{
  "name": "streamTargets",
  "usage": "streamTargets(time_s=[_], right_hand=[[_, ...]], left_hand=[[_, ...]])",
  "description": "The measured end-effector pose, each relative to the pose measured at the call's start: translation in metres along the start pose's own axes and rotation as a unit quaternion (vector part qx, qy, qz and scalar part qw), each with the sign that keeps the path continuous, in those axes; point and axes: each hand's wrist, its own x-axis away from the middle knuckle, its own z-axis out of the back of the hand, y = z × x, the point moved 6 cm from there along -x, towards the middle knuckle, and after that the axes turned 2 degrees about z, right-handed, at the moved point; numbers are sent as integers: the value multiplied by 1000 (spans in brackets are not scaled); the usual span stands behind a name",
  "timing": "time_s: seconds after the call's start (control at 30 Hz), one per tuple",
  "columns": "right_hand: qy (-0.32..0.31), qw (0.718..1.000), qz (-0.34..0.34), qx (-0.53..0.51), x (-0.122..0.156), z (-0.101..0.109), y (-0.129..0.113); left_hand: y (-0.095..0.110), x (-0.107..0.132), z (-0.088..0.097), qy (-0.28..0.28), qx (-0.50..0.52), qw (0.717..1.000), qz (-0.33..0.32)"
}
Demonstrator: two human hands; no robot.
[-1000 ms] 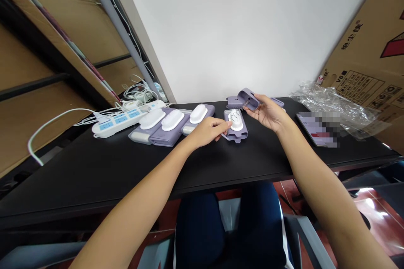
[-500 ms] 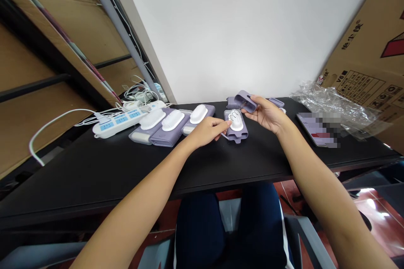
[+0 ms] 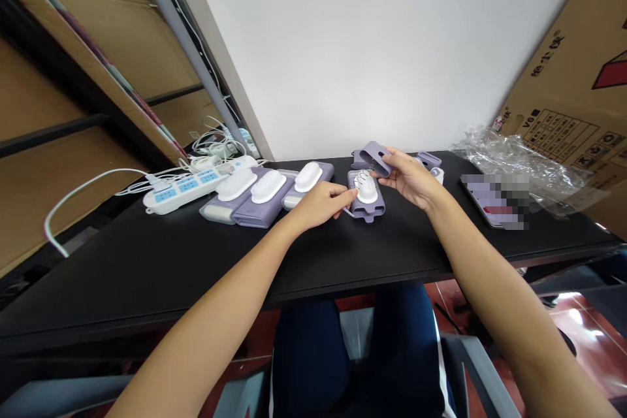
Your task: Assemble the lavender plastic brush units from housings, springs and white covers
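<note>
Pinched between the fingers and thumb of my right hand (image 3: pixel 411 177) is a hollow purple plastic cover (image 3: pixel 376 157), tilted above the table. A thin dark coiled wire (image 3: pixel 362 177) shows between the cover and a white oval part (image 3: pixel 367 191). That oval lies on a purple casing (image 3: pixel 368 210) standing flat on the table, its near end open. My left hand (image 3: pixel 326 202) is closed at the casing's left side, fingertips near the oval. A thin pale strip (image 3: pixel 348 212) sticks out by these fingers; what they grip is too small to make out.
To the left lie several purple units with white ovals (image 3: pixel 268 187), beside a power strip (image 3: pixel 189 188) with white cables. Other purple parts (image 3: pixel 429 160) sit behind my right hand. A phone (image 3: pixel 482 199), clear plastic bags (image 3: pixel 529 166) and a cardboard box (image 3: pixel 563 111) are at right.
My right hand has shifted slightly left with the purple cover, which has turned a little and come nearer the white oval. My left hand stays almost still.
</note>
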Motion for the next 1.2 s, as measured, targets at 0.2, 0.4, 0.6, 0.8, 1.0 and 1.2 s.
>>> streamTargets(time_s=[0.2, 0.4, 0.6, 0.8, 1.0, 1.2], right_hand=[[-18, 1000, 15, 7, -1, -2, 3], [-59, 997, 45, 23, -1, -11, 7], [-18, 995, 91, -22, 0, -4, -6], [-50, 992, 113, 26, 6, -9, -9], [-84, 986, 120, 78, 8, -16, -6], [-96, 981, 131, 104, 6, -18, -3]], left_hand=[[3, 2, 2, 16, -18, 1000, 4], [2, 2, 2, 16, -36, 999, -3], [3, -1, 1, 18, 29, 999, -35], [3, -4, -1, 20, 80, 996, -35], [5, -2, -3, 22, 66, 995, -72], [9, -1, -4, 30, 58, 994, -86]])
